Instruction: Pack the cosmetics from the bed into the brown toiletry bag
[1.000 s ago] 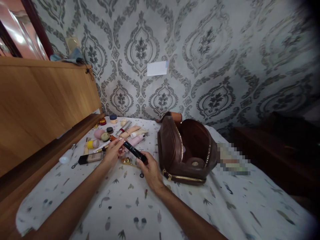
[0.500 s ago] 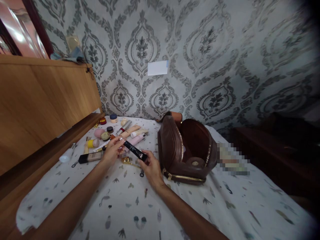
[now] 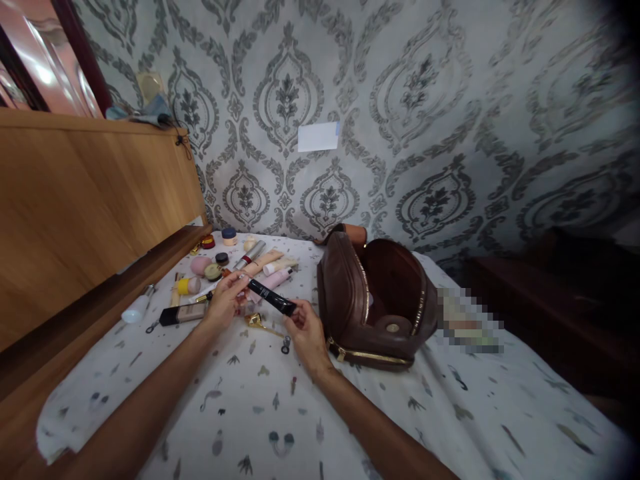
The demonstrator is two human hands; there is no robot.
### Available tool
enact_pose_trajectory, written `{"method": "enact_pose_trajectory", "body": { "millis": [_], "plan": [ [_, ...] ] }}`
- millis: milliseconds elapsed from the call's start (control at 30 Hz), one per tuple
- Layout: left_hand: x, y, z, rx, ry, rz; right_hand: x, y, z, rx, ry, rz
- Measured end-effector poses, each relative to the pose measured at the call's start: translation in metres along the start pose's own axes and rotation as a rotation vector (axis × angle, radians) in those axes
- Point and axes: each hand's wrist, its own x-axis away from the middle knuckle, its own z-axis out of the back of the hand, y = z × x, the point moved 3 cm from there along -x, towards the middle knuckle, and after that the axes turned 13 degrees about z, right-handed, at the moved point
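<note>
A black cosmetic tube (image 3: pixel 271 296) is stretched between both hands above the bed sheet. My left hand (image 3: pixel 226 300) is closed on its upper left end, and my right hand (image 3: pixel 307 333) pinches the lower right end. Small pale print shows along the tube's side. Just right of my right hand stands a brown leather bag (image 3: pixel 345 293), unzipped with its top gaping. Beside my left hand lies a foundation bottle (image 3: pixel 183 313) with a black cap. Under the tube is a small gold item (image 3: pixel 255 321), partly hidden from above.
Several cosmetics lie to the left, among them a pink sponge (image 3: pixel 201 266), a dark-lidded jar (image 3: pixel 229 237) and a white bottle (image 3: pixel 137 308). A wooden board (image 3: pixel 100 207) borders the left side. Patterned wallpaper (image 3: pixel 320 80) rises behind. A blurred patch (image 3: pixel 473 323) lies right of the bag.
The view has shifted slightly. The tube has turned a little in my hands, so its printed side looks different. Both hands keep their hold on it.
</note>
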Motion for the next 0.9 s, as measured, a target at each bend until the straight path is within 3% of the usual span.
{"method": "enact_pose_trajectory", "body": {
  "millis": [567,900],
  "plan": [
    [-0.0043,-0.0055,0.0044,0.011,0.012,-0.002,0.0008,0.0070,0.0011,-0.065,0.061,-0.056],
    [-0.0042,-0.0048,0.0035,0.010,-0.001,0.003,-0.0015,-0.0001,0.0044,0.025,0.072,0.132]
  ]
}}
